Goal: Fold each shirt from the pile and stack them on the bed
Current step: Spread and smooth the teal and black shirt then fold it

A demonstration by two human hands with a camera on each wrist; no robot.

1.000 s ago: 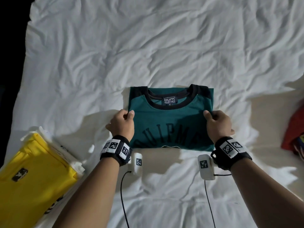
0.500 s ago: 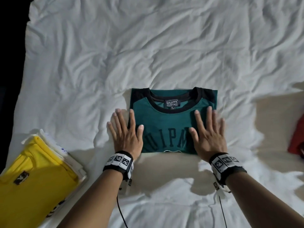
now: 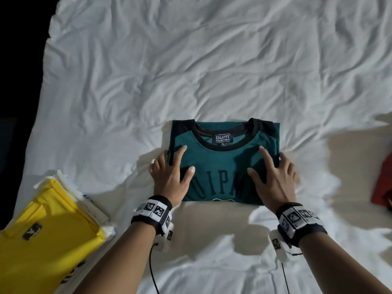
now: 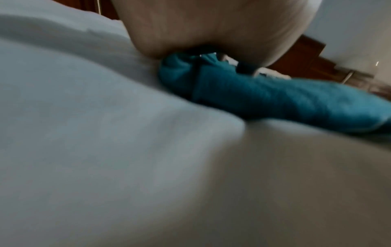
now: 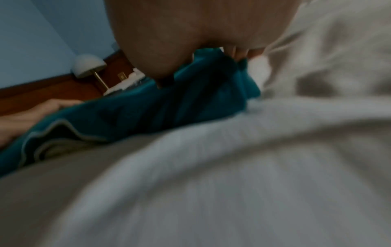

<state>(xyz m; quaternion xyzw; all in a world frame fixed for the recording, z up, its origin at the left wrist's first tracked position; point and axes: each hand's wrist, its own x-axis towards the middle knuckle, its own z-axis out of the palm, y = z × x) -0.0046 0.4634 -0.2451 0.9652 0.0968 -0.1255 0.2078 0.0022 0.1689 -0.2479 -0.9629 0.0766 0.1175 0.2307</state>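
A green shirt (image 3: 222, 164) with a black collar lies folded into a rectangle on the white bed sheet (image 3: 212, 71). My left hand (image 3: 169, 177) grips its left edge, thumb and forefinger on top and the outer fingers tucked beneath the edge. At the right edge my right hand (image 3: 275, 179) holds it the same way. The left wrist view shows the heel of my left hand (image 4: 211, 25) on the shirt's fold (image 4: 275, 100). The right wrist view shows my right hand (image 5: 190, 33) over the bunched shirt edge (image 5: 169, 103).
A stack of folded shirts with a yellow one (image 3: 38, 240) on top sits at the near left of the bed. A red garment (image 3: 381, 187) lies at the right edge. The bed's left side drops into darkness. A bedside lamp (image 5: 88, 65) stands beyond.
One second ago both hands gripped the shirt's sides, then they lay flat pressing on it. Now they have slid outward and their outer fingers have gone under the side edges.
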